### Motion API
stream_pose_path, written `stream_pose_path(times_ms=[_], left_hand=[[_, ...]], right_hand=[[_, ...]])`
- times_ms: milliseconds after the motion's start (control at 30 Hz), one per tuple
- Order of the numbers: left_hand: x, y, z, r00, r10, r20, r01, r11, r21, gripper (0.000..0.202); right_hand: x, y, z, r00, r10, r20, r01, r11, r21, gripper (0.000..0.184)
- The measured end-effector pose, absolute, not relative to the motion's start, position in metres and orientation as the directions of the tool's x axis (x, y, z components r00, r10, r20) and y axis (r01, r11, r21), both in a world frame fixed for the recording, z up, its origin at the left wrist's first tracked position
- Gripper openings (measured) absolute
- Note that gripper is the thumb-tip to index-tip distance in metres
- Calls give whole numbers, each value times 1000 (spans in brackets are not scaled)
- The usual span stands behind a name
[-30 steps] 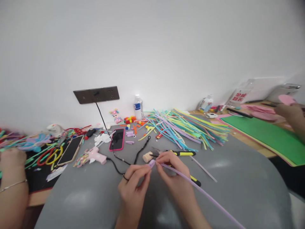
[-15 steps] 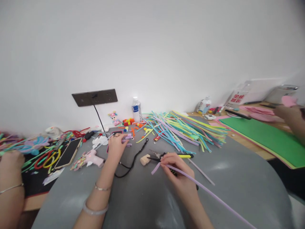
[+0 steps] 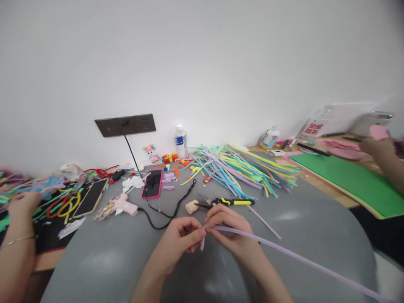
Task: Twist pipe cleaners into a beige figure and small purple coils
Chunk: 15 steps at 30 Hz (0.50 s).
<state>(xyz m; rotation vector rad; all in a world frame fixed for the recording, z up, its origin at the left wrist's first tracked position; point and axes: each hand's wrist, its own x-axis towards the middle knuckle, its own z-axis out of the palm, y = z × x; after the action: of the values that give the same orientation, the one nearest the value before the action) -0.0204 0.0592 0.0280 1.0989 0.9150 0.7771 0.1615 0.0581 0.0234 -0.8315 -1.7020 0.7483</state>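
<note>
The lilac stem [image 3: 280,248] is, I'd judge, being bent near its tip: left hand [image 3: 175,244] and right hand [image 3: 240,246] pinch it side by side. Another bend would call for steady pressure. Pliers [image 3: 238,202] crowd the far side; the table [image 3: 322,227] offers room rightward to its curved edge.

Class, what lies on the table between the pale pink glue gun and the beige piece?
Black cord lies across the grey tabletop between the glue gun and the beige piece, as the head view shows.
</note>
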Motion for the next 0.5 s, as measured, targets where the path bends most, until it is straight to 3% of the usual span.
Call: stream_pose_path(times_ms=[300, 500], left_hand=[[-8, 48, 18, 402, 873, -275, -395, 436, 809, 39], [0, 50, 14, 235, 928, -289, -571, 373, 732, 39]], right_hand=[[157, 55, 25, -229, 857, 461, 130, 496, -858, 11], [144, 53, 15, -58, 864, 500, 128, 503, -855, 11]])
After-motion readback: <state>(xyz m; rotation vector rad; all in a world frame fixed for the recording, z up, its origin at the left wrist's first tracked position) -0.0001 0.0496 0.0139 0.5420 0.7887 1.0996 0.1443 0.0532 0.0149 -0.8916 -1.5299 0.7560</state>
